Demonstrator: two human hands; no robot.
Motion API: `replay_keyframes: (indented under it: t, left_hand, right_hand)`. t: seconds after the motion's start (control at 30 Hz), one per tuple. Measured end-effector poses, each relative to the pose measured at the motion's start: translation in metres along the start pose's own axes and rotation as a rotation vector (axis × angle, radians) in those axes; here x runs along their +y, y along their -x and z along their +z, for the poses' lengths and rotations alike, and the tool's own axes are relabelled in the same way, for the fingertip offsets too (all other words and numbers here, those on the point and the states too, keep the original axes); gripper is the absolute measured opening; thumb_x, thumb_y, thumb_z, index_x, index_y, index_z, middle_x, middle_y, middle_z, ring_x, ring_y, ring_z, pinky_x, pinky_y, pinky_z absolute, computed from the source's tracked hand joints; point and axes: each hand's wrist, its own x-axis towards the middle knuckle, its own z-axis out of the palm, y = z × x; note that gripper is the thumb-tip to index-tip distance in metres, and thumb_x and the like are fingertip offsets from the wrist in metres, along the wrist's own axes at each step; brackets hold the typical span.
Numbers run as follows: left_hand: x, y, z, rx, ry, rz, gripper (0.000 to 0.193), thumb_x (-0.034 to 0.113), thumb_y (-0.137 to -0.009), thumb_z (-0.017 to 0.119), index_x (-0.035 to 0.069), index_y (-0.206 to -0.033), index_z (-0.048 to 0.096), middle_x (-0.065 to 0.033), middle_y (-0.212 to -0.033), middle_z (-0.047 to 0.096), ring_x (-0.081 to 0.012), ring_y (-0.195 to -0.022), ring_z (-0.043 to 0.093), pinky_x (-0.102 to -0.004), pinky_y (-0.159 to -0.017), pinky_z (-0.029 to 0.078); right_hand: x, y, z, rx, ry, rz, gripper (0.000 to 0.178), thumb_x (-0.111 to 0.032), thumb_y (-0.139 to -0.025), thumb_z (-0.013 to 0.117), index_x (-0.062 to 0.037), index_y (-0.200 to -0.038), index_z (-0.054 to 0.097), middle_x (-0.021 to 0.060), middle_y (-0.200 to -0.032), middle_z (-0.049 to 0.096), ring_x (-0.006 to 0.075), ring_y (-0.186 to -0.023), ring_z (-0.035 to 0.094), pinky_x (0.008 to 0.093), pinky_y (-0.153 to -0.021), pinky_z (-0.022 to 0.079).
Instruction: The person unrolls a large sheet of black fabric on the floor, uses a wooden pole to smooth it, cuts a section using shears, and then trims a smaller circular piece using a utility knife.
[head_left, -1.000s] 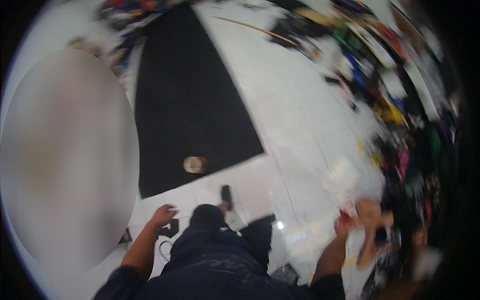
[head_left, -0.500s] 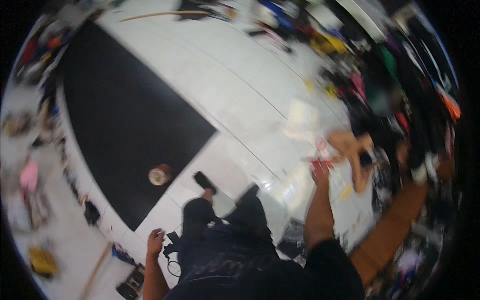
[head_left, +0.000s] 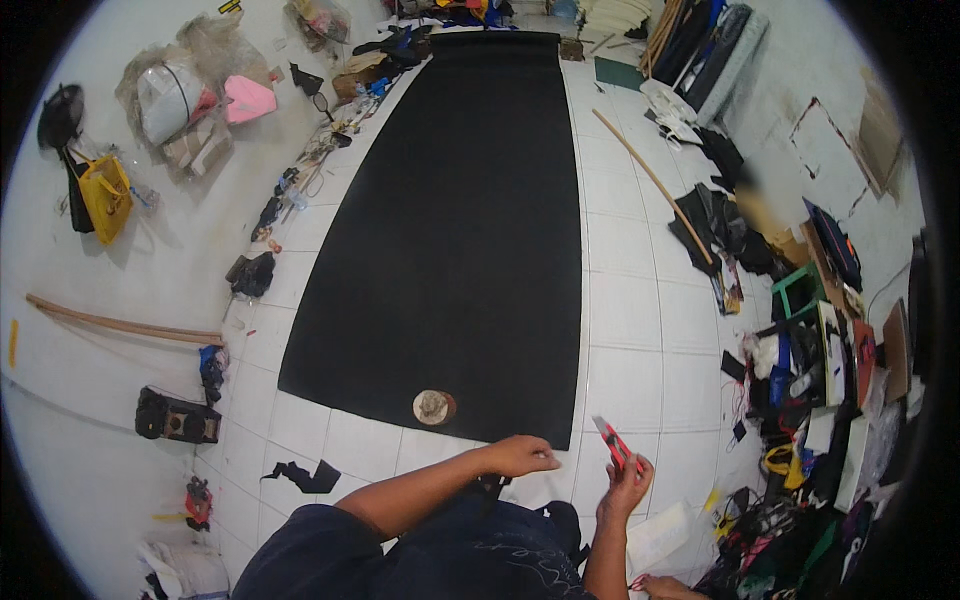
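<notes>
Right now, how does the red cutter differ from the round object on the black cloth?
Shape: the red cutter is long and slim; the round object is squat with a circular top.
Colour: the cutter is red with a greyish blade; the round object is pale on top, brown at its side.
Support: the right hand holds the cutter; the round object rests on the black cloth.
Shared: both are much smaller than the cloth.

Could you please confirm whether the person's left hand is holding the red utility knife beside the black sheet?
The hand is wrong: the head view shows the person's right hand holding the red utility knife beside the black sheet.
</notes>
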Motion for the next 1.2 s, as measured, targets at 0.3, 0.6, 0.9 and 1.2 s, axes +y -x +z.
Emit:
replay_keyframes:
  t: [0.3,0.6,0.9,1.2]
  left_hand:
    - [0.053,-0.112,-0.084,0.546,1.061,0.116,0.044,0.035,-0.104,0.042,0.007,-0.136,0.048,-0.0055,-0.11,0.062,-0.0118,-0.098,0.058,-0.0274,-0.084,0.048]
    - [0.073,-0.246,-0.177,0.42,1.333,0.104,0.036,0.026,-0.1,0.05,0.003,-0.127,0.053,-0.0094,-0.112,0.061,-0.0159,-0.1,0.058,-0.0315,-0.081,0.048]
    - [0.121,-0.347,-0.29,0.694,1.182,0.04,0.035,0.024,-0.098,0.055,-0.001,-0.122,0.057,-0.0118,-0.116,0.061,-0.0189,-0.109,0.059,-0.0321,-0.097,0.047]
    - [0.07,-0.381,-0.42,0.78,1.142,0.213,0.031,0.024,-0.095,0.06,0.0,-0.114,0.058,-0.0075,-0.111,0.061,-0.0163,-0.107,0.058,-0.0324,-0.095,0.045]
  right_hand:
    - [-0.046,-0.075,0.157,-0.621,-0.075,0.205,0.028,-0.012,-0.093,0.063,-0.0053,-0.112,0.044,0.0128,-0.092,0.065,0.0197,-0.074,0.066,0.0289,-0.064,0.054]
    - [-0.085,-0.261,0.242,-0.966,0.284,0.127,0.032,-0.017,-0.096,0.06,-0.0072,-0.114,0.035,0.01,-0.09,0.061,0.013,-0.065,0.061,0.0269,-0.058,0.052]
    - [-0.171,-0.413,0.346,-1.351,0.471,0.133,0.026,-0.018,-0.1,0.051,-0.0089,-0.116,0.033,0.0119,-0.098,0.068,0.0089,-0.066,0.054,0.0245,-0.054,0.046]
    - [-0.146,-0.465,0.503,-1.383,0.481,0.147,0.023,-0.022,-0.099,0.054,-0.0111,-0.111,0.036,0.0104,-0.088,0.065,0.0133,-0.066,0.062,0.0225,-0.051,0.046]
